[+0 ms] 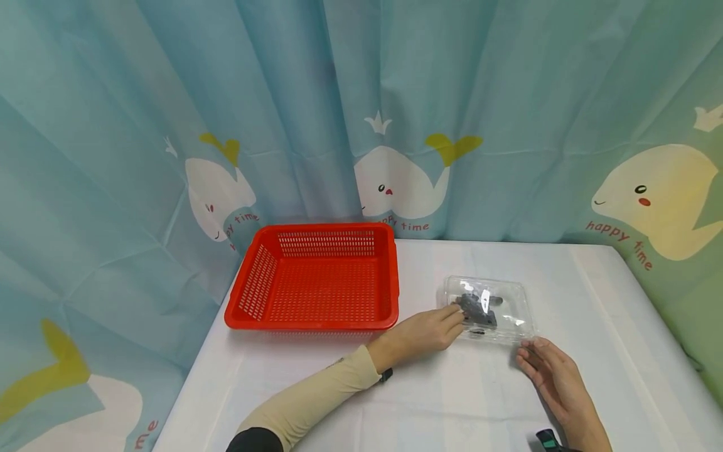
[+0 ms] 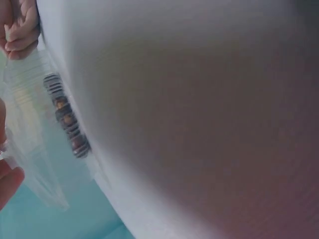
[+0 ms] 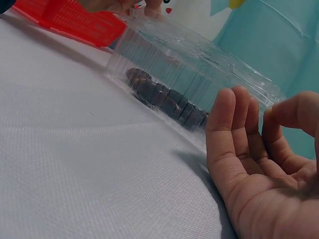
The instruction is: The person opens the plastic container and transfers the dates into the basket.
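A clear plastic lidded box [image 1: 513,307] lies on the white table, several dark ridged pieces [image 1: 477,307] visible inside it. In the right wrist view these pieces [image 3: 162,99] form a low row behind the transparent side wall; their kind is unclear. My left hand [image 1: 432,329] pinches the box's left edge between thumb and fingers. At the front right corner, my right hand [image 1: 553,376] pinches the rim with thumb and index finger, its other fingers held beside the wall. Only fingertips of the left hand [image 2: 7,181] show in the left wrist view.
A red perforated plastic basket [image 1: 322,329] stands to the left of the box, towards the table's back. Behind the table [image 1: 423,402] hangs a blue-green curtain [image 1: 294,113] printed with white whales; it also runs along both sides.
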`<state>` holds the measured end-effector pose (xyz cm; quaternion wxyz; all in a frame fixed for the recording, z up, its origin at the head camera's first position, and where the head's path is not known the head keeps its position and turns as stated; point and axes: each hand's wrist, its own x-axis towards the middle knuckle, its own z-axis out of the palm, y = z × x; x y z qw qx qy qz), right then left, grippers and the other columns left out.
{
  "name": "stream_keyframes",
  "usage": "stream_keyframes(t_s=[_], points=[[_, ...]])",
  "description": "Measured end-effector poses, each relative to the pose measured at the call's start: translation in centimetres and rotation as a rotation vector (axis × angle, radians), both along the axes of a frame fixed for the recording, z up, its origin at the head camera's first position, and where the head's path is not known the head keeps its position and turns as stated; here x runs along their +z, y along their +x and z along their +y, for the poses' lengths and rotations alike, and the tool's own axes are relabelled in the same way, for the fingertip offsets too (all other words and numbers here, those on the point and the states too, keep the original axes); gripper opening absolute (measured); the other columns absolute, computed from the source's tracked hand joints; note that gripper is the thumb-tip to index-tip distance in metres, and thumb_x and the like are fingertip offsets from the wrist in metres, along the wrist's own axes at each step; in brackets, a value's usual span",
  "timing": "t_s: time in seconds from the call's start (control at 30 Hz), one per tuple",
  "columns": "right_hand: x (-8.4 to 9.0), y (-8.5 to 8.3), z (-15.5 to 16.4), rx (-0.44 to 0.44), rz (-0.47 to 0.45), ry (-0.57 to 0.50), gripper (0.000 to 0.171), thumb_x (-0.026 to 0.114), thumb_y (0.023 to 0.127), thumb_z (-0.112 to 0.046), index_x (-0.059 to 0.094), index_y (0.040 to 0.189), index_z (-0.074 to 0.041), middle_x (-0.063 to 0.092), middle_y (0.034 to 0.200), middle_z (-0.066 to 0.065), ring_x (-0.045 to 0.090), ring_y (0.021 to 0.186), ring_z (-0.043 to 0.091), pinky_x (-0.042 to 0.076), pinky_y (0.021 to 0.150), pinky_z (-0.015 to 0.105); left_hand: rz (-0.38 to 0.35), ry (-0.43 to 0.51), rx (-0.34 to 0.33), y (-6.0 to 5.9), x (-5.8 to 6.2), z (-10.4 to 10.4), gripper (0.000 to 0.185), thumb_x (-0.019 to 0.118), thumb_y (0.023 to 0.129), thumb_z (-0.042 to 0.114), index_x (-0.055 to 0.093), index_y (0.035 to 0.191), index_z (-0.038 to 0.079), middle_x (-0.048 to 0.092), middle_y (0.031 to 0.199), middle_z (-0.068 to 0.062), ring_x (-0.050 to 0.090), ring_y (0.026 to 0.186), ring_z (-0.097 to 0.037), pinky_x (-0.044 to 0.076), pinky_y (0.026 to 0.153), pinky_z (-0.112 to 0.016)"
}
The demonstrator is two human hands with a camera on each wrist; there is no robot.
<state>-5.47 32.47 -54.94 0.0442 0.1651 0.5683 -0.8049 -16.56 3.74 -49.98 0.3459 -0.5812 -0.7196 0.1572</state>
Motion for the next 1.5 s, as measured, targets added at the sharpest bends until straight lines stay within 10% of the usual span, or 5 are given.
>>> stream_keyframes(t_s=[1.0, 1.5], points=[[-0.1, 0.0, 0.0, 0.006, 0.019, -0.015, 0.017, 0.053, 0.110, -0.026, 0.070, 0.110, -0.025, 0.068, 0.106, -0.010, 0.070, 0.100, 0.003, 0.058, 0.094, 0.020, 0.041, 0.092, -0.008, -0.6, -0.2, 0.0, 0.039, 0.038, 0.102, -0.010, 0.071, 0.110, 0.010, 0.070, 0.111, 0.001, 0.065, 0.108, -0.013, 0.054, 0.104, -0.023], [-0.1, -0.1, 0.0, 0.009, 0.041, -0.051, 0.017, 0.052, 0.111, -0.022, 0.069, 0.113, -0.020, 0.068, 0.107, -0.008, 0.069, 0.099, 0.004, 0.059, 0.094, 0.020, -0.435, 0.521, -0.055, -1.1, -0.4, 0.4, 0.013, 0.063, 0.091, 0.006, 0.067, 0.104, 0.009, 0.070, 0.116, -0.002, 0.065, 0.115, -0.015, 0.052, 0.101, -0.020]])
